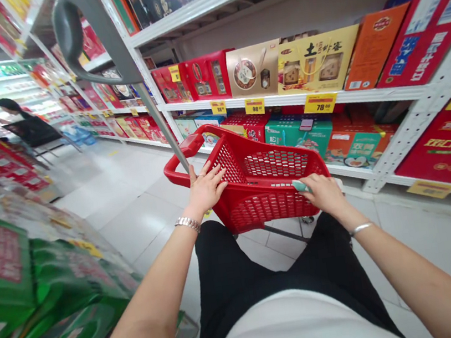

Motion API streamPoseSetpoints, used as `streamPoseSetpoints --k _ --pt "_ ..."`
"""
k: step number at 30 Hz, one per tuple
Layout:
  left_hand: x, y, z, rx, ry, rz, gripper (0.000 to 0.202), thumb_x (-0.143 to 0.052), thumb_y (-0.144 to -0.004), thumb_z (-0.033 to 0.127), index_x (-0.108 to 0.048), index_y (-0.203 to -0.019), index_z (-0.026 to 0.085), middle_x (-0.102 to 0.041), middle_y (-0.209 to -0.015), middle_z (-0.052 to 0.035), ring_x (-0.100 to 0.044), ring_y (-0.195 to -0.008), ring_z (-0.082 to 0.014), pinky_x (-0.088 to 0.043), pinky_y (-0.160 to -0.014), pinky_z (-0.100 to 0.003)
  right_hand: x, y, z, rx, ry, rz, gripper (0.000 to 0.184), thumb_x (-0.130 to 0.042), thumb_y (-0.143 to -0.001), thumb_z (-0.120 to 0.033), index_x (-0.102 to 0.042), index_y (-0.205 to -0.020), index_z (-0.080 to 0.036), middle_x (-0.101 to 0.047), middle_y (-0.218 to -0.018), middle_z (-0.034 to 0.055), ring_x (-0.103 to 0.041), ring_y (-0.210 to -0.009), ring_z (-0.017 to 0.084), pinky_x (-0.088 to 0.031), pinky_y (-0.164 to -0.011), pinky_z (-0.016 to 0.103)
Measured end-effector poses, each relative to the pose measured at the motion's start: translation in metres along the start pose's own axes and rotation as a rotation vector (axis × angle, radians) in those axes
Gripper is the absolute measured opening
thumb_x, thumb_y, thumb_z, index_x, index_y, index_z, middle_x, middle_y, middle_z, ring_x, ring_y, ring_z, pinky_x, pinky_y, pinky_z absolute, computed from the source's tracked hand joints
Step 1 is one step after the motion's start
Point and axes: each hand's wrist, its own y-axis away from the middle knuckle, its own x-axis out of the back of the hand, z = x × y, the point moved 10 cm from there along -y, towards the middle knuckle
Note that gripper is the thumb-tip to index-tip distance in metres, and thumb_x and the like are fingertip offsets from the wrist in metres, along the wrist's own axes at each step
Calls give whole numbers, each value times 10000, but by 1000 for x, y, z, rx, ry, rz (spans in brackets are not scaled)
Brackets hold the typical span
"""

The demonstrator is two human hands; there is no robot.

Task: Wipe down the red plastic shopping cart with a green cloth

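A red plastic shopping basket on wheels (pixel 275 165) stands in front of my knees. Its long metal pole with a grey loop handle (pixel 125 54) rises at the basket's left end. My left hand (pixel 206 185) rests on the near left rim, fingers spread out flat. At the near right rim, my right hand (pixel 322 193) is closed around a folded teal cloth (pixel 301 186), pressed against the basket's edge. Through the lattice sides I make out no goods, though the basket's bottom is partly hidden.
White shelves (pixel 237 101) with boxed gifts and yellow price tags run along the right. Green packages (pixel 31 308) are stacked close on the left. Grey floor tiles (pixel 138 203) lead down the aisle toward a seated person (pixel 11 112) on a black chair.
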Motion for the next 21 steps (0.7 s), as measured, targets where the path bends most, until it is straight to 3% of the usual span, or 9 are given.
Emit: streamPoseSetpoints --k 2,5,9,11,13,16,19,21 --pt "-1 -9 -5 -6 -8 -14 416 -440 -987 399 -637 -1347 327 -585 -1464 -45 -358 -1492 -284 42 -1262 -593 -4 -1 15 -16 -30 -4 269 -587 -950 -310 -665 -1199 -246 -682 -1104 88 -607 -1010 251 -366 -778 324" --pt "-5 -19 -5 46 -34 -4 428 -449 -979 417 -641 -1344 305 -553 -1494 -63 -306 -1513 -316 69 -1239 -636 -7 -7 11 -31 -34 -13 257 -609 -935 -301 -674 -1170 -218 -686 -1048 89 -622 -984 242 -384 -778 310" --pt "-33 -16 38 46 47 -25 463 -385 -1003 473 -590 -1388 321 -531 -1518 -59 -284 -1522 -315 101 -1185 -719 -3 -7 -14 -147 26 -16 251 -613 -939 -312 -673 -1159 -205 -673 -1040 117 -630 -933 264 -398 -768 337" --pt "-52 -10 63 52 109 -48 475 -346 -1016 477 -570 -1406 325 -507 -1540 -58 -285 -1523 -306 61 -1190 -725 0 -1 -34 -182 17 -15 274 -612 -946 -334 -659 -1187 -211 -662 -1061 128 -627 -943 279 -406 -774 356" --pt "-64 -4 76 104 148 -47 485 -348 -1014 485 -568 -1412 315 -459 -1575 -72 -247 -1535 -318 -1 -1195 -729 2 6 -58 -171 -17 -21 317 -610 -953 -355 -634 -1239 -219 -649 -1086 134 -619 -979 293 -415 -797 372" --pt "-69 4 67 209 165 -38 440 -392 -1000 493 -652 -1316 334 -421 -1601 -77 -198 -1547 -342 -42 -1183 -748 3 13 -97 -101 -86 -47 385 -595 -964 -383 -589 -1316 -226 -629 -1151 148 -604 -1029 306 -420 -841 392" --pt "-70 9 40 250 159 -78 390 -411 -996 467 -716 -1201 337 -404 -1612 -61 -201 -1546 -347 -34 -1177 -753 2 13 -131 4 -178 -106 437 -579 -974 -401 -551 -1377 -232 -624 -1190 147 -605 -1050 294 -423 -872 387" --pt "-72 12 20 251 156 -117 395 -385 -1006 429 -703 -1218 332 -376 -1627 -53 -207 -1545 -339 -42 -1169 -762 -2 15 -149 87 -241 -173 452 -588 -973 -396 -540 -1396 -244 -637 -1181 130 -611 -1058 274 -424 -871 366"
